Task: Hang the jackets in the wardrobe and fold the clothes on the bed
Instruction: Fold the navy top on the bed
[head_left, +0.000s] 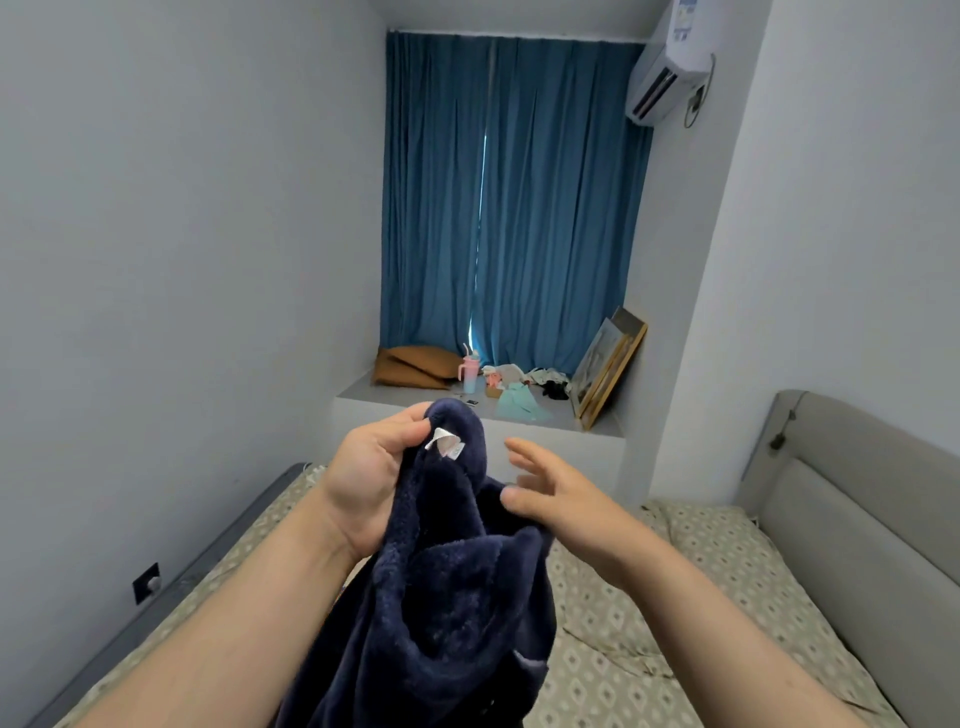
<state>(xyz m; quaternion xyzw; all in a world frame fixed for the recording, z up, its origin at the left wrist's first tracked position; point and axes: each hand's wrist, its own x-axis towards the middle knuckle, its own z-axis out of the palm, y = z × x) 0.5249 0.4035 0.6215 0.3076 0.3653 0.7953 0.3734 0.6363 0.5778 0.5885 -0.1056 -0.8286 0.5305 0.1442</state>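
Note:
A dark navy fleece garment (441, 587) hangs in front of me above the bed (649, 623). My left hand (374, 478) grips its top edge, fingers curled round the fabric beside a small white label (444, 444). My right hand (550, 493) is just to the right of the garment with fingers spread and relaxed; its thumb touches the fabric's edge. The lower part of the garment drops out of the bottom of the view. No wardrobe is in sight.
The bed has a patterned beige sheet and a grey padded headboard (857, 509) at right. Beyond it, a window ledge (363, 397) under blue curtains (514, 197) holds brown cushions, a pink bottle, loose clothes and leaning picture frames (608, 364).

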